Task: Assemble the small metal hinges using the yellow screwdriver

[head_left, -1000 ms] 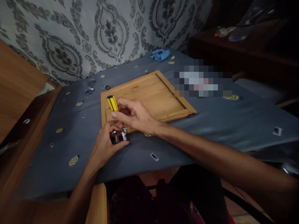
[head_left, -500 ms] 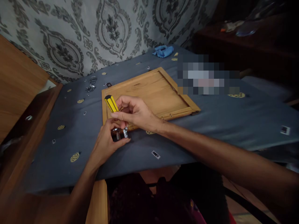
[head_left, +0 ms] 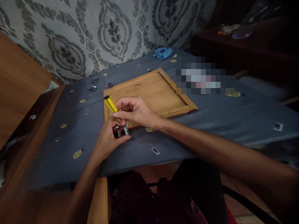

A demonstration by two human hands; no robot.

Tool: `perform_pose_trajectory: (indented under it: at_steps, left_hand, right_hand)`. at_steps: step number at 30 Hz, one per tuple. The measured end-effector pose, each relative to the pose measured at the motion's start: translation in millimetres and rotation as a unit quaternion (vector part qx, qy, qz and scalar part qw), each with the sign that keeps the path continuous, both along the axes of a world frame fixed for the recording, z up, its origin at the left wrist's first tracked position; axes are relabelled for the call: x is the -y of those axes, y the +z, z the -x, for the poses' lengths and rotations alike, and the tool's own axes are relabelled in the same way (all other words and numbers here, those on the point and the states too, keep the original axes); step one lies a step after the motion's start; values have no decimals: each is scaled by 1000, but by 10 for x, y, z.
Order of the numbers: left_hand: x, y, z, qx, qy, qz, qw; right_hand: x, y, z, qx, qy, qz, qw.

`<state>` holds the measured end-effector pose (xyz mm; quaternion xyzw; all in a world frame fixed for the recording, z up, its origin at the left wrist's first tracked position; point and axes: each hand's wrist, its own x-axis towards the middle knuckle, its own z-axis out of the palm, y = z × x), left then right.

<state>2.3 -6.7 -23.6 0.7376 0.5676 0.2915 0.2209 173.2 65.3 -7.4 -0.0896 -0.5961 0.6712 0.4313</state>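
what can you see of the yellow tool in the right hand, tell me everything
The tool is yellow with black lines along its length and a black end; it looks like plastic. The right hand grips it at a tilt, black end up and toward the left. In this view it shows in front of the left part of the wooden panel. Its lower part is hidden, so the tip cannot be seen.

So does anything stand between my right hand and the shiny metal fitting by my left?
Nothing visible does. Your right hand, gripping the yellow-and-black handle, has its fingers right beside the metal fitting; contact is unclear. Your left hand curves around from the left, not between them.
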Motion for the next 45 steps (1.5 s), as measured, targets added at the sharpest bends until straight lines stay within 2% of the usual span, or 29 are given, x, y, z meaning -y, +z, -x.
perform_pose_trajectory:
  at_steps: [7, 23, 30, 37, 42, 45]
  left_hand:
    - [-9, -22, 14, 2, -11, -1, 1000]
    - [-17, -41, 18, 11, 2, 8, 1000]
    - [-15, -77, 36, 8, -1, -3, 1000]
    - [-15, -65, 30, 13, -18, -7, 1000]
    - [-18, -56, 30, 21, -16, 4, 1000]
    - [-17, -74, 37, 24, -12, -2, 1000]
  right_hand:
    - [-18, -34, 34, 21, -42, 7, 999]
    - [-3, -11, 22, 3, -34, 15, 999]
    - [-22, 9, -44, 45, -23, -36, 998]
    - [2, -27, 6, 10, -22, -10, 1000]
    - [12, -9, 23, -3, -39, -4, 999]
    - [0, 9, 22, -22, -77, -7, 997]
